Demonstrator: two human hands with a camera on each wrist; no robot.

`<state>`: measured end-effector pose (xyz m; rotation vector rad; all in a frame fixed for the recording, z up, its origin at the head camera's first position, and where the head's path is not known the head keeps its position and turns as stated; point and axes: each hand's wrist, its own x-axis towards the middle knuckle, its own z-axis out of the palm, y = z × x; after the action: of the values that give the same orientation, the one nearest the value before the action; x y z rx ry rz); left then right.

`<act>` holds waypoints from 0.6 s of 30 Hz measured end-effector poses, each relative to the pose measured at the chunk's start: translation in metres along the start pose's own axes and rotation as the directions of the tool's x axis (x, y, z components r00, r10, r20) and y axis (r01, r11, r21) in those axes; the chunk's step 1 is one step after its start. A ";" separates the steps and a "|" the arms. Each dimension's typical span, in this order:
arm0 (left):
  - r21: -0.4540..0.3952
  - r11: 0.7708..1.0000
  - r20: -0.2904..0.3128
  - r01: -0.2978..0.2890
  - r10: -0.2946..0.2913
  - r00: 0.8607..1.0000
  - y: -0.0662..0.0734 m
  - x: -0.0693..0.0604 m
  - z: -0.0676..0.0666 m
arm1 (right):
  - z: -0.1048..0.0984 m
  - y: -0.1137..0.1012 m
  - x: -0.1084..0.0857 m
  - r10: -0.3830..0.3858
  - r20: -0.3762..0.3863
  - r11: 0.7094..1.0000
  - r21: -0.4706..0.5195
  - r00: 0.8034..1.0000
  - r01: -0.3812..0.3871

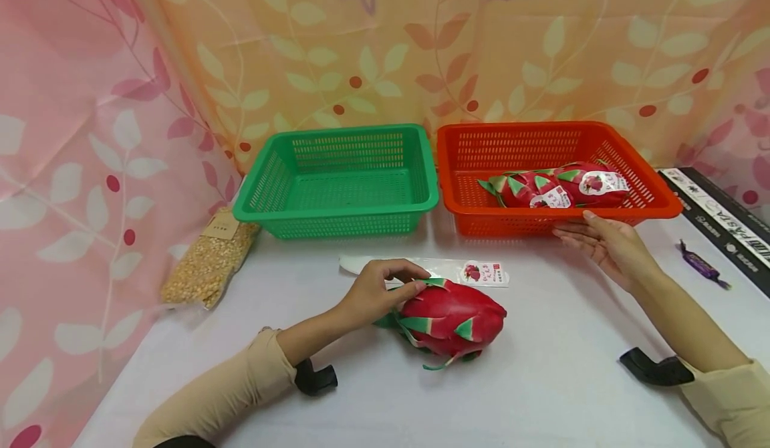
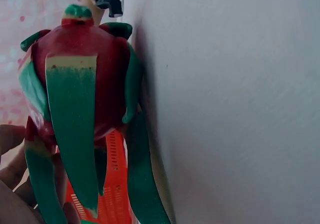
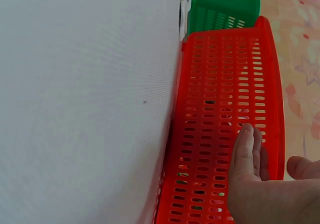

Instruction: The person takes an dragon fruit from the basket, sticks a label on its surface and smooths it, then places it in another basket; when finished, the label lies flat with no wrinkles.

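Observation:
A red dragon fruit with green scales lies on the white table, its leafy end toward my left hand. That hand holds it from above at the leafy end, thumb and fingertips on a green scale. The left wrist view shows the fruit close up, with part of the hand at the lower left. My right hand touches the front wall of the red basket, fingers straight and thumb near the rim. Inside the basket are two dragon fruits with white labels.
Left of the red basket stands a green basket. A clear labelled sleeve lies behind the loose fruit. To the left is a bag of yellow grains. At right are a purple-wrapped candy and a long black-and-white pasta box.

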<state>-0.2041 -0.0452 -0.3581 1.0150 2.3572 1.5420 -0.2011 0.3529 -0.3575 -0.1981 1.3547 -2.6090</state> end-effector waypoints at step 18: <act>-0.050 0.999 0.073 0.019 -0.015 0.997 -0.019 0.018 -0.025 | 0.028 0.015 0.008 0.043 -0.107 0.383 -0.917 0.993 -0.115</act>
<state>-0.2380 -0.0577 -0.3588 1.0198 2.2610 1.5238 -0.2010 0.3207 -0.3533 -0.1776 2.6297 -1.4327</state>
